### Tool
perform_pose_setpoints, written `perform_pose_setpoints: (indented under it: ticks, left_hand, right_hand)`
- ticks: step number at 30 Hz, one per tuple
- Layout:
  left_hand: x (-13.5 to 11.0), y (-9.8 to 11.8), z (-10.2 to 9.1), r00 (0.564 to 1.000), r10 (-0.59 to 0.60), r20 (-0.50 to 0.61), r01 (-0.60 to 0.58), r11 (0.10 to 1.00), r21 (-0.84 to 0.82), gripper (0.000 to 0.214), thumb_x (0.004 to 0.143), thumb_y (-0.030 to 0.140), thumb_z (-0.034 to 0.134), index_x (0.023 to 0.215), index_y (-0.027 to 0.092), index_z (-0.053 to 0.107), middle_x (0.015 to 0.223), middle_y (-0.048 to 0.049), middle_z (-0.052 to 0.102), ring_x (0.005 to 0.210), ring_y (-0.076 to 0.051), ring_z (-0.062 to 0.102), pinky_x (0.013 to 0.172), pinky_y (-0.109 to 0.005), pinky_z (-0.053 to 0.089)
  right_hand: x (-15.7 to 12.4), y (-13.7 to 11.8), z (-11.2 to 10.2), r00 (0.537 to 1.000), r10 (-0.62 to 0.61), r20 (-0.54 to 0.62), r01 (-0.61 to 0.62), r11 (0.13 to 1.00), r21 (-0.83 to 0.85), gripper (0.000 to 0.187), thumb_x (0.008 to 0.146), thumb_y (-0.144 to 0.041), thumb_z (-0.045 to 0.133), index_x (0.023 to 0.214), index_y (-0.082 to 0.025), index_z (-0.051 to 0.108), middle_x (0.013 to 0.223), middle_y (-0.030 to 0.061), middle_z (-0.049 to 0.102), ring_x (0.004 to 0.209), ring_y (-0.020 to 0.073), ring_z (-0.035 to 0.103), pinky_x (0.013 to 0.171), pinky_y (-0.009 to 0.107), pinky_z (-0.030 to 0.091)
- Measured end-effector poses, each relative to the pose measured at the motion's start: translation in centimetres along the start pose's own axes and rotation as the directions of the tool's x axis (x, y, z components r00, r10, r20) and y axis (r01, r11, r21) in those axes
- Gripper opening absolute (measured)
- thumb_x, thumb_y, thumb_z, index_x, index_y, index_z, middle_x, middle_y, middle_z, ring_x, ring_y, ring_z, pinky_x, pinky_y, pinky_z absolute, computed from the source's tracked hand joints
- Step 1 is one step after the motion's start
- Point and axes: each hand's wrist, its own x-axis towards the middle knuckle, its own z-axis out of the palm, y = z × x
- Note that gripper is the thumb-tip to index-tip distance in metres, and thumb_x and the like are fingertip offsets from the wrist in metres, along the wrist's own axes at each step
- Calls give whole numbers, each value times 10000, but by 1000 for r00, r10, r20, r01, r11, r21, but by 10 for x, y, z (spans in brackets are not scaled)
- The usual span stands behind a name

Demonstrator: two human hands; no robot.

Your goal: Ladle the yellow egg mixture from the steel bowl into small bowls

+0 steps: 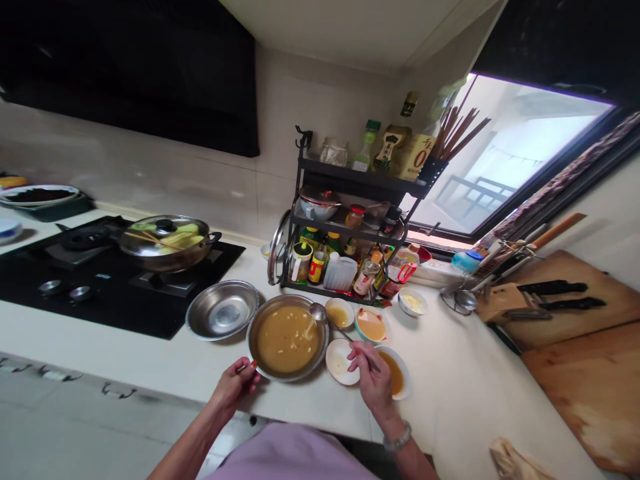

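Note:
A large metal bowl (287, 339) of brown soup with pale bits stands on the counter in front of me. My left hand (239, 383) grips its lower left rim, thumb on the edge and fingers curled. In my right hand (371, 377) is the handle of a metal ladle (318, 311), whose head hangs over the bowl's right rim. A pale streak shows in the soup just below the ladle head. Under the handle sits a small white bowl (340, 363) with a little left at the bottom. A bowl of brown liquid (395, 373) is partly hidden behind my right hand.
Left of the soup stands a bare metal basin (223, 310). A lidded pan (165, 243) sits on the black stove (100, 293). Small bowls (371, 325) line the foot of a seasoning rack (350, 230). Knives in a block (510, 300) and cutting boards (575, 347) are at right.

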Motion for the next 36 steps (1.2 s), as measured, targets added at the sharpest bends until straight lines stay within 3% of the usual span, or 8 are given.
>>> perform_pose_setpoints:
  ticks: [4,11,16,22,30,36]
  left_hand:
    - [1,-1,-1,1000,1,-4,-1,1000,-3,365,589,196,817,703,190,471,526,21,608,478,-98,563,439,-174,413]
    - [5,-4,-4,1000,8,14,-8,1000,3,382,566,218,837,703,184,482,531,21,611,490,-95,567,448,-171,416]
    - [4,-3,-3,999,14,31,-14,1000,7,396,565,250,844,701,187,477,529,23,610,493,-96,565,447,-173,414]
    - [2,-1,-2,1000,10,23,-10,1000,2,403,555,252,848,702,189,479,527,23,607,492,-97,561,447,-177,412]
    - [5,-3,-4,1000,0,14,0,1000,15,409,549,245,847,706,193,472,533,24,612,491,-97,564,452,-178,416]
    - [5,-3,-5,1000,7,30,-7,1000,18,415,537,255,852,698,192,474,535,22,610,491,-98,564,453,-180,413]
  right_hand:
    - [4,8,-6,997,-72,-5,72,995,-67,216,944,-286,495,1049,-219,671,847,48,678,581,134,629,595,289,553]
    - [18,42,-16,964,171,-205,-214,955,-208,384,890,-514,506,961,-170,662,676,49,690,523,181,642,552,306,546]
    - [15,62,-10,906,308,-290,-345,935,-86,454,826,-591,533,929,-161,640,610,47,675,479,204,634,517,326,535]
    - [20,65,-12,763,484,-429,-446,874,194,303,765,-464,606,902,-195,583,589,22,663,466,202,614,488,317,519]
    - [22,56,-23,727,512,-458,-416,858,300,295,717,-429,627,888,-194,572,570,8,659,478,190,610,514,307,511]
    - [23,57,-29,724,496,-479,-421,868,264,310,725,-443,615,879,-175,596,560,4,654,474,178,600,507,301,509]
